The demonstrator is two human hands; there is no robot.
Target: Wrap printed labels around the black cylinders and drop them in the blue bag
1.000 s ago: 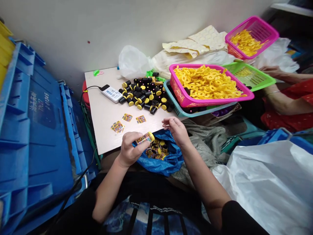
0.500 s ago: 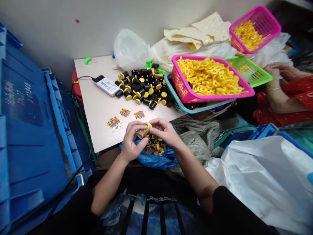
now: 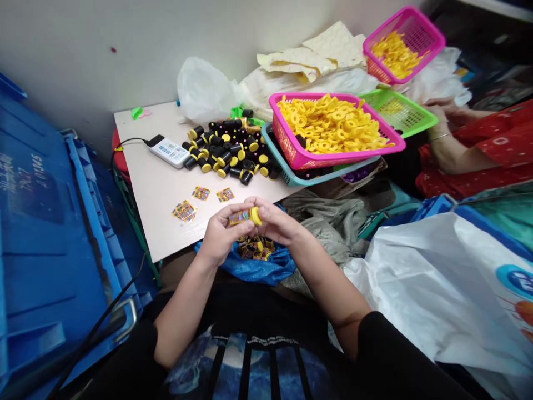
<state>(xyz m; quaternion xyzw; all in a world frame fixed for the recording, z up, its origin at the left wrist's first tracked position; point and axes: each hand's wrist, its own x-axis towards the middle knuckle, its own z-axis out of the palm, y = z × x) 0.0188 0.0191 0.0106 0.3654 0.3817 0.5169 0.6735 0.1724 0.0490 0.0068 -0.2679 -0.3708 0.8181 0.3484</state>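
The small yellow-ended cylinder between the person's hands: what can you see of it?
The small multicoloured cylinder looks like plastic, with a busy printed label and a bright yellow end. It lies nearly level in the left hand's grip, yellow end toward the right hand, whose fingers are beside that end; contact there is unclear. Fingers hide its other end.

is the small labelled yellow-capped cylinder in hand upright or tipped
Tipped: the yellow-capped cylinder lies sideways in the left hand, its cap toward the right hand.
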